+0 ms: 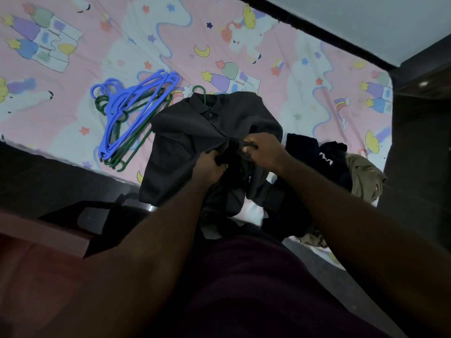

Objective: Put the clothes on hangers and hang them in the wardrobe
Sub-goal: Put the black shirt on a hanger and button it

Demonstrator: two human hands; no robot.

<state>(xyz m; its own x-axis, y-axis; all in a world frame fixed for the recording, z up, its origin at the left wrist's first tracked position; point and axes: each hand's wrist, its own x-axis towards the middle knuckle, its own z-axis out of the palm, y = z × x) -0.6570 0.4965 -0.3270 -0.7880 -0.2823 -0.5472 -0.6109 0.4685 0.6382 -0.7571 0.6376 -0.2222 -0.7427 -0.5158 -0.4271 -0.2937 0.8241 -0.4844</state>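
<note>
Dark fabric filled the middle of the head view: a black polo shirt (pixel 210 128), collar buttoned, lay on the pink cartoon-print bedsheet (pixel 97 32) with a green hanger (pixel 203 96) poking its hook out of the neck. Both hands met at the shirt's front placket. The left hand (pixel 211 167) had its fingers curled into a bunch of cloth, and the right hand (pixel 262 148) pinched the fabric just beside it. A pile of blue and green hangers (pixel 127 115) rested to the left, more dark clothes (pixel 324 157) to the right.
</note>
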